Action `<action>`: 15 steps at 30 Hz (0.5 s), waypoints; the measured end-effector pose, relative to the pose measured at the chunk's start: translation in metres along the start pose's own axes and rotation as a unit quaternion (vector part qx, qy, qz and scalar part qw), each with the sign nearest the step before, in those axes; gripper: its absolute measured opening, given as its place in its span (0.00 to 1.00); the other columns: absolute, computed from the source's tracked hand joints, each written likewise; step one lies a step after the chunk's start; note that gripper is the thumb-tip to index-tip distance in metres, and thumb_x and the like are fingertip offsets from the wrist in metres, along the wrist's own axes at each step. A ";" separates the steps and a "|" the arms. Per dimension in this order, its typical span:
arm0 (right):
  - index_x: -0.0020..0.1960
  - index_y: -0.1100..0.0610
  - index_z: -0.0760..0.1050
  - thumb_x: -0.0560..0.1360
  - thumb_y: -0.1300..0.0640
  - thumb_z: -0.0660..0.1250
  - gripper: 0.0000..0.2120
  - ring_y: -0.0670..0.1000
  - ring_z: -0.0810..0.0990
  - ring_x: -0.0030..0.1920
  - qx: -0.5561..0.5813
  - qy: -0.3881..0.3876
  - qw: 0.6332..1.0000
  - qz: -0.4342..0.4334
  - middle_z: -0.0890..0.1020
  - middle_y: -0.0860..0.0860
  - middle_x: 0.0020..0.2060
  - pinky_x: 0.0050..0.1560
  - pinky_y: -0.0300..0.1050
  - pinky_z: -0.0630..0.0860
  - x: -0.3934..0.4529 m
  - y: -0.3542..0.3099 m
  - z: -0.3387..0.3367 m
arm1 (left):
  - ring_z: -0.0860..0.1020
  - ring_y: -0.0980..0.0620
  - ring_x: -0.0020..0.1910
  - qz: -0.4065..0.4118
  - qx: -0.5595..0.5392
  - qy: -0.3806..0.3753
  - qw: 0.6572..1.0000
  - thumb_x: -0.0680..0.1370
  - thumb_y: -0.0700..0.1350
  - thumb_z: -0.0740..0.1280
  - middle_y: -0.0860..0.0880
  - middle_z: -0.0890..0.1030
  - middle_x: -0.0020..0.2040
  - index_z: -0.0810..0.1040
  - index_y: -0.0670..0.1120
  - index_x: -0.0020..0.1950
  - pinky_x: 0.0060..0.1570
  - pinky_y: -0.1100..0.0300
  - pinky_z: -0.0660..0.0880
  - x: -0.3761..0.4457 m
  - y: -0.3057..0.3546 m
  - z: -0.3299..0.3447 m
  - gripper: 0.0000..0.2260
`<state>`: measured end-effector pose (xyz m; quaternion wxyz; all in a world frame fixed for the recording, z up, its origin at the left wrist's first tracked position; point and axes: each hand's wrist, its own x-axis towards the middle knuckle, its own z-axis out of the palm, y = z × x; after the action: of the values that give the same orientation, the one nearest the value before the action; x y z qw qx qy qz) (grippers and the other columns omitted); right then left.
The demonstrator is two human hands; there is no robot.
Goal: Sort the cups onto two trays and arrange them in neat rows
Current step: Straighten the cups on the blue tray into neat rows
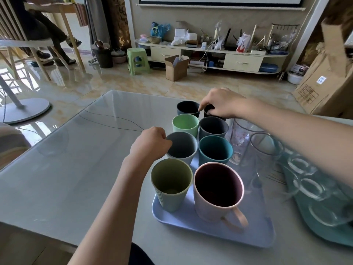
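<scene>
A lavender tray (254, 234) holds coloured cups in two rows: an olive cup (171, 185), a pink mug (217, 190), a grey cup (182, 145), a teal cup (214, 150), a light green cup (185, 124), a dark grey cup (213, 127) and a navy cup (187, 108). My left hand (150, 143) pinches the grey cup's left rim. My right hand (221, 104) grips a black cup (209, 109) at the far right of the tray; most of that cup is hidden. A teal tray (324, 232) at right carries several clear glasses.
Two tall clear glasses (265, 150) stand on the lavender tray's right side, under my right forearm. The grey table's (76, 159) left half lies bare, its far edge just beyond the cups. Cardboard boxes stand on the floor at right.
</scene>
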<state>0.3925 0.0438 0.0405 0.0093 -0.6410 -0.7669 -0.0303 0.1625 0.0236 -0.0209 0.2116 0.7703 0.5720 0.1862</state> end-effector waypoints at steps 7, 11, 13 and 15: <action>0.56 0.47 0.80 0.73 0.61 0.65 0.15 0.54 0.74 0.58 0.021 0.032 0.999 -0.007 0.81 0.51 0.53 0.56 0.48 0.66 -0.038 0.003 -0.010 | 0.75 0.47 0.35 -0.018 0.039 0.004 0.999 0.73 0.42 0.62 0.47 0.75 0.35 0.75 0.44 0.44 0.35 0.60 0.72 -0.002 0.006 0.002 0.04; 0.57 0.48 0.80 0.74 0.60 0.66 0.14 0.54 0.74 0.56 0.057 0.068 0.996 0.019 0.80 0.54 0.51 0.55 0.47 0.66 -0.066 0.008 -0.016 | 0.74 0.46 0.35 -0.029 0.061 -0.014 0.998 0.74 0.43 0.62 0.46 0.74 0.34 0.75 0.42 0.43 0.35 0.59 0.71 -0.004 0.006 0.001 0.05; 0.56 0.49 0.81 0.74 0.62 0.65 0.14 0.54 0.75 0.53 0.080 0.097 0.991 0.036 0.80 0.53 0.48 0.53 0.48 0.68 -0.084 0.014 -0.015 | 0.77 0.44 0.37 -0.035 0.064 -0.019 0.997 0.74 0.44 0.62 0.46 0.76 0.35 0.76 0.42 0.45 0.37 0.57 0.73 -0.005 0.006 -0.001 0.07; 0.54 0.50 0.81 0.74 0.63 0.65 0.13 0.53 0.75 0.50 0.098 0.124 0.986 0.053 0.76 0.47 0.41 0.49 0.46 0.67 -0.103 0.023 -0.013 | 0.77 0.43 0.40 -0.033 0.073 -0.012 0.997 0.76 0.47 0.62 0.44 0.78 0.39 0.77 0.41 0.47 0.40 0.56 0.74 -0.006 0.008 -0.003 0.10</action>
<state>0.4334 -0.0543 0.0489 0.1689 -0.6680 -0.7239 -0.0337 0.1657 0.0164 -0.0145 0.1679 0.7664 0.6068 0.1272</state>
